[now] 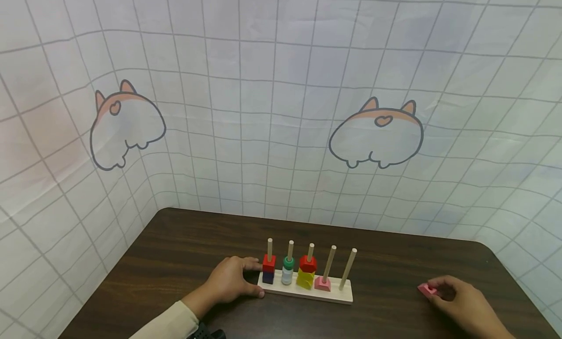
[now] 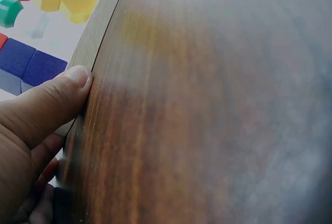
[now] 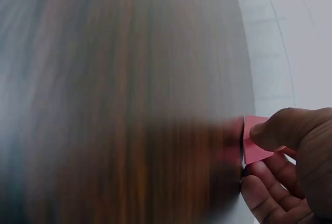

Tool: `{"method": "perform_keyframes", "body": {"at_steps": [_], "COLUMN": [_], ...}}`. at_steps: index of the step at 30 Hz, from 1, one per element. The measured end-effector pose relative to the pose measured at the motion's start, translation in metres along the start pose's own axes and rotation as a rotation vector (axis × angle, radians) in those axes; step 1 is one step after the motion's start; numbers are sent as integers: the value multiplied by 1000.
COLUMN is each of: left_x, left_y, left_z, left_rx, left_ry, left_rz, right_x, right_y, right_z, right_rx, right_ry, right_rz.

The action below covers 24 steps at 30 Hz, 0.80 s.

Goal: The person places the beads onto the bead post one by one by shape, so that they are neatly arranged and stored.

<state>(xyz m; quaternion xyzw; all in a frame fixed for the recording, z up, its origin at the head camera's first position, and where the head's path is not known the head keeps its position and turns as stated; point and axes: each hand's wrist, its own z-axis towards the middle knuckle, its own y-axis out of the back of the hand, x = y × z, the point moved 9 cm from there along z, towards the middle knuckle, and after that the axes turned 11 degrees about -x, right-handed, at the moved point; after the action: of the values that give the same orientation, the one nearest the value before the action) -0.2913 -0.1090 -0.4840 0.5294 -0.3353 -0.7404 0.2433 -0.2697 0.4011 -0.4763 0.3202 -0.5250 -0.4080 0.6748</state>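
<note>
A pale wooden peg board (image 1: 298,292) with several upright pegs stands on the dark table. My left hand (image 1: 230,280) grips its left end, the thumb on the near edge. From the left, the pegs carry a red block (image 1: 269,262) over dark blue, a green ring (image 1: 288,263) over white, a red piece (image 1: 308,264) over yellow, and one pink trapezoid block (image 1: 322,284); the rightmost peg is bare. Off to the right, my right hand (image 1: 458,300) pinches another pink block (image 3: 255,143) between thumb and fingers, close over the table.
The dark wood-grain table (image 1: 382,266) reaches back to a white grid-patterned curtain (image 1: 254,109) hung around it. Cartoon animal prints mark the curtain. A dark band (image 1: 204,332) sits at the left wrist, beside a cream sleeve (image 1: 171,324).
</note>
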Motion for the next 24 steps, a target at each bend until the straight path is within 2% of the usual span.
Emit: {"method": "perform_keyframes", "body": {"at_steps": [12,17,20,24], "left_x": [0,0,-1,-2], "left_y": [0,0,1,1], "left_z": [0,0,-1,0], "left_rx": [1,-1,-2,-1], "left_ry": [2,3,3,6], "left_rz": [3,4,6,3], "right_x": [50,74,91,111], "right_y": [-13,-9,-4,4], "right_z": [4,6,6,6], "right_rx": [-38,-136,-197,-232], "right_ry": [70,156,238,302], "right_rz": [61,115,175,236]}}
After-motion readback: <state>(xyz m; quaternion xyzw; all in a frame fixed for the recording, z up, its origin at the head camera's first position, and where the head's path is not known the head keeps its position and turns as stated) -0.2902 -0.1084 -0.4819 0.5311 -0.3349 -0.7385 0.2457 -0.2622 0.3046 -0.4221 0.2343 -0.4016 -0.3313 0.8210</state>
